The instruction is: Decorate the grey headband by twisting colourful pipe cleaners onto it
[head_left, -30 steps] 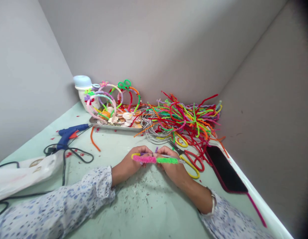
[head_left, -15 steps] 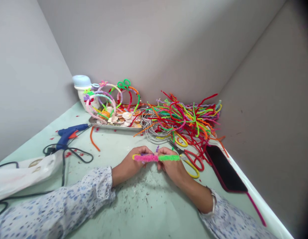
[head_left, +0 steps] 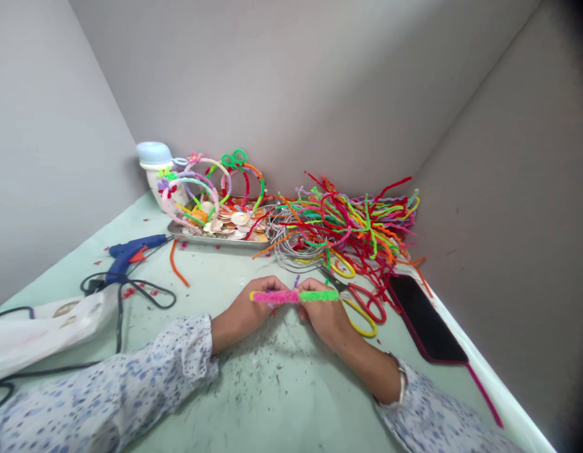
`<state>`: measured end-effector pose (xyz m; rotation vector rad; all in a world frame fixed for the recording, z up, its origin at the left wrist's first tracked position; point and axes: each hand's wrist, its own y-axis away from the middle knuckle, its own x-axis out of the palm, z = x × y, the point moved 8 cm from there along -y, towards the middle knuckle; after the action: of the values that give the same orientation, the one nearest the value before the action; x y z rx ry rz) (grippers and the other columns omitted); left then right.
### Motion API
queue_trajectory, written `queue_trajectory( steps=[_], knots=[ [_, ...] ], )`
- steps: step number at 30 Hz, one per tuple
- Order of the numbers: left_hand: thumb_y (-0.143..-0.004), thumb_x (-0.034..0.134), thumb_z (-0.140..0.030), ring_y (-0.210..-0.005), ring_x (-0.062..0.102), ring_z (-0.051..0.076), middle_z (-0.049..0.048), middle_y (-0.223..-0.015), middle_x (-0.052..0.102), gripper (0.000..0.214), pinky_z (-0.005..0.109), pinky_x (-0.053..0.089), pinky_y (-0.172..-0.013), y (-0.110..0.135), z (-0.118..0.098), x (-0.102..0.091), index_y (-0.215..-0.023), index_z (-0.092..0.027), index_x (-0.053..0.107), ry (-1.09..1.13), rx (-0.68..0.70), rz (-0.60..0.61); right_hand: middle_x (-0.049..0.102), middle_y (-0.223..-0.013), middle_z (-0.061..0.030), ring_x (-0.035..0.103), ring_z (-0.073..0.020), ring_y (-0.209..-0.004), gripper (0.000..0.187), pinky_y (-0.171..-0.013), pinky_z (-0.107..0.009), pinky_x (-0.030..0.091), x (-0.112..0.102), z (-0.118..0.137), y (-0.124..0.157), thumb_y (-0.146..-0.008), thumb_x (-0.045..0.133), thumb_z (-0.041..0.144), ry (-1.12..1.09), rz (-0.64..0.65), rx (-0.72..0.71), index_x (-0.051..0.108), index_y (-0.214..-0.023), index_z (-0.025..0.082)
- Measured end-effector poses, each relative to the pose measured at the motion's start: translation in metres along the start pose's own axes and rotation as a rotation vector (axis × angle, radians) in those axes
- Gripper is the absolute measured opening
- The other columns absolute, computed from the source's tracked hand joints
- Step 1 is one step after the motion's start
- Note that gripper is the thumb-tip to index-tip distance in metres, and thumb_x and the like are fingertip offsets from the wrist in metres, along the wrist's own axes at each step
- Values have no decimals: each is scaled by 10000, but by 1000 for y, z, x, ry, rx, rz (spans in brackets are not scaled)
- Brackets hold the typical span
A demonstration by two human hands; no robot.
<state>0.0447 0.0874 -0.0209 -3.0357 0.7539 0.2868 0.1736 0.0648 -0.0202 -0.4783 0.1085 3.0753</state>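
Both my hands hold a fuzzy pipe-cleaner rod point(head_left: 294, 296), pink on the left half and lime green on the right, with a thin yellow end showing at the left. My left hand point(head_left: 246, 311) grips its pink part, and my right hand point(head_left: 322, 314) grips the green part. A small purple tip sticks up between my hands. Just beyond my right hand lie scissors with red and yellow handles point(head_left: 361, 305), their blades pointing toward a large heap of multicoloured pipe cleaners point(head_left: 352, 226).
A metal tray point(head_left: 210, 242) holds seashells and finished pipe-cleaner hairbands point(head_left: 210, 189) beside a white container with a blue lid point(head_left: 154, 167). A blue hot glue gun point(head_left: 131, 255) and its black cord lie left. A black phone point(head_left: 426, 321) sits right, near the table edge.
The pink and green rod has risen slightly and now lies more level between my hands. My hands have barely shifted, and the objects on the table stay put.
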Motion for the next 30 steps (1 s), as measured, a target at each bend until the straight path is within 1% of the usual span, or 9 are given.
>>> queue_trajectory(
  steps=[5,11,15,18,22,24,27,30],
  knots=[
    [-731,574,-269,-478,402,91,-49,-530,480,120,212,285,-467,1,0,2,-727,-150,560,8,-15,22,474,-458,50,448,-127,-467,168,-489,-237,333,-2,8,2,-732,497,233,42,-3,-17,477,-567,208],
    [-730,587,-359,-455,369,81,-47,-508,473,219,207,261,-449,1,-4,0,-711,-141,565,31,-24,-4,473,-470,62,419,-120,-464,142,-478,-227,320,-1,7,2,-761,531,271,-4,-7,-41,512,-637,206],
    [-741,579,-339,-469,391,86,-38,-542,500,201,206,279,-458,0,0,0,-757,-139,588,6,-15,-9,467,-475,59,401,-117,-461,174,-472,-228,312,0,4,2,-774,536,298,-2,-4,-48,510,-628,206],
    [-737,585,-305,-497,404,89,-34,-575,511,161,204,282,-468,0,2,0,-737,-144,583,-24,18,-6,456,-477,57,392,-117,-461,191,-469,-231,301,0,3,0,-782,510,297,9,-5,-38,495,-614,207],
    [-764,561,-283,-485,365,85,-53,-546,463,134,208,266,-461,3,2,4,-716,-162,532,4,6,42,460,-503,44,438,-127,-513,203,-515,-243,329,-3,10,-1,-749,511,264,94,-34,-97,458,-562,206],
    [-762,551,-259,-484,372,88,-51,-536,461,122,213,276,-466,3,1,2,-693,-166,517,21,5,32,471,-517,37,462,-131,-534,212,-525,-244,340,-4,12,-1,-747,508,261,102,-33,-96,449,-551,205],
    [-743,546,-220,-481,379,93,-44,-524,467,74,218,274,-464,2,1,0,-699,-160,538,37,-23,3,473,-494,47,451,-125,-498,177,-496,-236,339,-2,9,1,-765,514,277,58,-12,-46,486,-606,204],
    [-759,525,-218,-501,387,97,-38,-537,461,103,222,287,-480,2,-1,-2,-677,-158,543,50,-47,-12,497,-539,50,458,-122,-510,130,-484,-224,348,-3,12,2,-772,554,310,1,-39,-105,520,-709,201]
  ],
)
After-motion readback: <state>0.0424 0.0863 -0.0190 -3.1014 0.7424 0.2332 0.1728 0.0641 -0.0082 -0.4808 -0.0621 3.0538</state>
